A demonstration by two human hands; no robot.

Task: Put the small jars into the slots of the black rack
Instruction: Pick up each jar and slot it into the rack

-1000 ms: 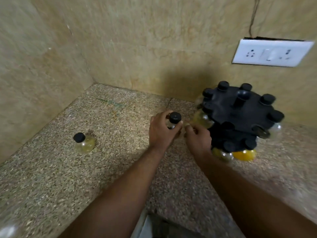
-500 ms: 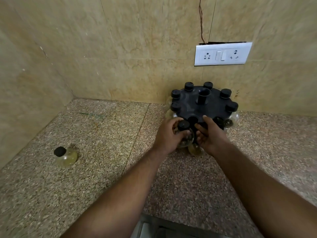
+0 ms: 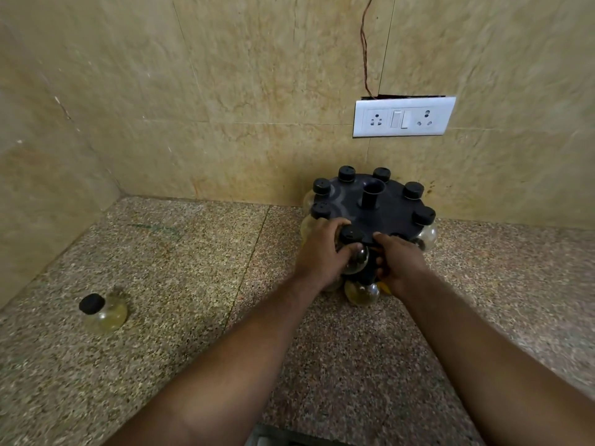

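A round black rack [image 3: 391, 210] stands on the granite counter against the back wall, with several black-capped glass jars hanging around its rim. My left hand [image 3: 322, 252] grips a small clear jar with a black cap [image 3: 352, 244] at the rack's front edge. My right hand [image 3: 399, 262] holds the rack's front rim just right of that jar, fingers curled over and under the edge. Another jar [image 3: 362, 292] hangs on a lower tier below my hands. One loose jar [image 3: 103, 312] with a black cap stands alone on the counter at the left.
The speckled granite counter [image 3: 193, 284] is closed in by tiled walls behind and on the left. A white switch and socket plate [image 3: 404, 117] hangs on the back wall above the rack, with a thin wire [image 3: 365, 46] running up from it.
My left hand carried the jar rightward from the open counter to the rack's front edge. My right hand shifted onto the rack's rim. The camera view swung to centre the rack.
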